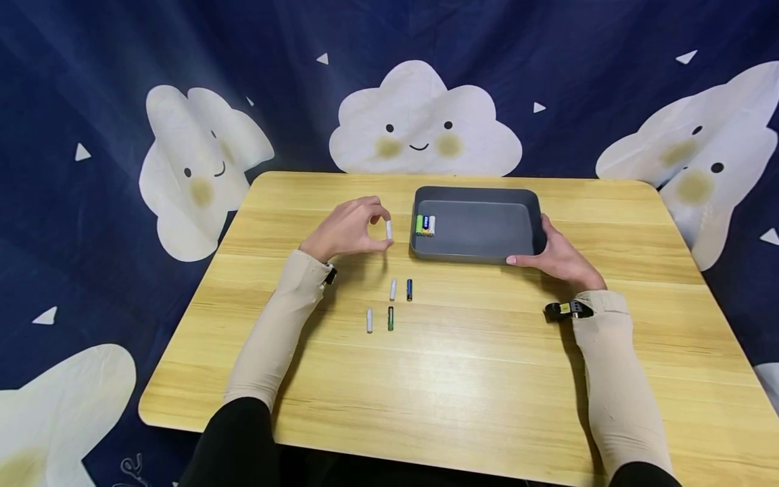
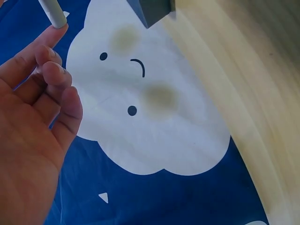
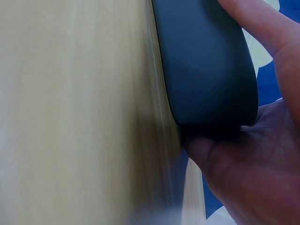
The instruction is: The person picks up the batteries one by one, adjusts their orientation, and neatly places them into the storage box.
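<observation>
Between thumb and fingertip, my left hand pinches a white battery upright, just left of the grey tray. The left wrist view shows one end of this battery against a fingertip, the other fingers loosely bent. My right hand grips the tray's near right corner, thumb along the front wall and fingers at the right side. Inside the tray, against its left wall, a green battery, a blue and orange battery and a white one stand side by side.
On the wooden table, in front of the left hand, lie a white battery, a dark blue battery, another white battery and a green battery. A blue curtain with clouds hangs behind the table.
</observation>
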Demonstrator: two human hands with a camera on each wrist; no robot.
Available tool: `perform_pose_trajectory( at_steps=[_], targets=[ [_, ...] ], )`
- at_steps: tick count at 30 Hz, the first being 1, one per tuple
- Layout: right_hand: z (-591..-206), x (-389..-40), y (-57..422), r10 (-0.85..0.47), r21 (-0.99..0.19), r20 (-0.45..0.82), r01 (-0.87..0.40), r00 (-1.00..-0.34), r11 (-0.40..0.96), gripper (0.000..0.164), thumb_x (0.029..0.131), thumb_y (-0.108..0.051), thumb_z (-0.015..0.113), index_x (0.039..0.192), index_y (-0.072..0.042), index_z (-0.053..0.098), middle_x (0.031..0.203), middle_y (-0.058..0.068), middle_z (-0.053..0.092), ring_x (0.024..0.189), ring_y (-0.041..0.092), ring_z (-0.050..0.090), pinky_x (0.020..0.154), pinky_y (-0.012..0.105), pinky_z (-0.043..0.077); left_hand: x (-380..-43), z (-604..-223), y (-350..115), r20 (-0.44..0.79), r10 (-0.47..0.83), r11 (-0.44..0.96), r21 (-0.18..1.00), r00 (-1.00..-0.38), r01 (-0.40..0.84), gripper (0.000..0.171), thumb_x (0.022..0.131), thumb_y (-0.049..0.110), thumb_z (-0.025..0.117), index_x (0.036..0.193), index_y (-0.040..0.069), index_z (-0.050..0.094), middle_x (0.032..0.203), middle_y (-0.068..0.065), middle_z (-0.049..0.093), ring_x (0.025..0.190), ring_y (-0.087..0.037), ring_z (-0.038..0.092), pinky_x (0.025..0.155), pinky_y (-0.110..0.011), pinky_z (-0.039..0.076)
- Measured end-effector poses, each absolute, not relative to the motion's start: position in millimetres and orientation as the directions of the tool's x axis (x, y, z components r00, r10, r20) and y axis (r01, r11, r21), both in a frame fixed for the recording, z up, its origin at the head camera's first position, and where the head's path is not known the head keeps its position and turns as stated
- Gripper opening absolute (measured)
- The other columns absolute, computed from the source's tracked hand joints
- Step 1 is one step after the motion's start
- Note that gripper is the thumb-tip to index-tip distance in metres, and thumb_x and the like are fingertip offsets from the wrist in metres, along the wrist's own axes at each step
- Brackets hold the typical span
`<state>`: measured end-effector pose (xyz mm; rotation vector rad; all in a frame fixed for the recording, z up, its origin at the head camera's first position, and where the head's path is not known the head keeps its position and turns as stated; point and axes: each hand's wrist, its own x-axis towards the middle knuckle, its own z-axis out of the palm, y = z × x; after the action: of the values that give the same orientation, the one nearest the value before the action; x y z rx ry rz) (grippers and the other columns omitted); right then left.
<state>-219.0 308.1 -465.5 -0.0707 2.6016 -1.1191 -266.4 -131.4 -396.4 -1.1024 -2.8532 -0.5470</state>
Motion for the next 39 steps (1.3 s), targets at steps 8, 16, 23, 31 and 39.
perform_pose_trajectory(
  at_steps=[8, 16, 23, 31, 39],
  targets=[
    [-462.6, -217.5, 306.9, -0.167, -0.715, -0.267, 0.079, -0.949, 0.695, 0.14, 0.082, -0.053, 0.084, 0.161, -0.015, -0.025, 0.173, 0.021, -0.009, 0.16, 0.045, 0.005, 0.124, 0.067, 0.019, -276.7, -386.0, -121.5, 0.178, 0.651, 0.682, 0.291, -0.738, 0.671, 0.044, 0.082, 0.046, 0.074, 0.109, 0.012, 0.074, 0.091, -0.004, 0.061, 0.081, -0.018, 0.055, 0.072, -0.033, 0.045],
    [-463.0, -216.8, 307.1, -0.166, -0.72, -0.26, 0.077, -0.951, 0.69, 0.139, 0.082, -0.051, 0.084, 0.162, -0.015, -0.024, 0.173, 0.021, -0.008, 0.16, 0.045, 0.006, 0.124, 0.067, 0.019, -288.2, -378.2, -105.5, 0.158, 0.658, 0.678, 0.299, -0.736, 0.671, 0.044, 0.083, 0.046, 0.073, 0.111, 0.012, 0.073, 0.095, -0.006, 0.062, 0.083, -0.018, 0.054, 0.073, -0.033, 0.044],
    [-465.1, -218.0, 307.5, -0.163, -0.722, -0.256, 0.076, -0.953, 0.687, 0.14, 0.081, -0.052, 0.085, 0.162, -0.015, -0.024, 0.173, 0.022, -0.007, 0.16, 0.045, 0.007, 0.124, 0.067, 0.02, -295.4, -375.6, -92.0, 0.143, 0.673, 0.668, 0.304, -0.726, 0.679, 0.042, 0.083, 0.041, 0.075, 0.111, 0.011, 0.074, 0.097, -0.003, 0.061, 0.086, -0.018, 0.055, 0.075, -0.032, 0.045],
    [-465.8, -218.9, 307.2, -0.158, -0.724, -0.262, 0.086, -0.952, 0.685, 0.141, 0.08, -0.052, 0.085, 0.162, -0.016, -0.023, 0.173, 0.021, -0.007, 0.16, 0.044, 0.007, 0.124, 0.067, 0.019, -301.4, -378.7, -78.8, 0.138, 0.693, 0.658, 0.279, -0.708, 0.699, 0.044, 0.084, 0.04, 0.074, 0.114, 0.008, 0.074, 0.101, -0.006, 0.064, 0.087, -0.018, 0.056, 0.075, -0.033, 0.046],
    [-465.1, -218.4, 306.6, -0.166, -0.737, -0.253, 0.079, -0.953, 0.671, 0.139, 0.081, -0.05, 0.086, 0.162, -0.018, -0.022, 0.174, 0.019, -0.006, 0.161, 0.043, 0.007, 0.125, 0.067, 0.018, -309.5, -382.8, -62.7, 0.097, 0.708, 0.663, 0.254, -0.7, 0.705, 0.046, 0.085, 0.042, 0.075, 0.116, 0.008, 0.073, 0.106, -0.007, 0.066, 0.089, -0.018, 0.057, 0.079, -0.033, 0.049]
  ],
)
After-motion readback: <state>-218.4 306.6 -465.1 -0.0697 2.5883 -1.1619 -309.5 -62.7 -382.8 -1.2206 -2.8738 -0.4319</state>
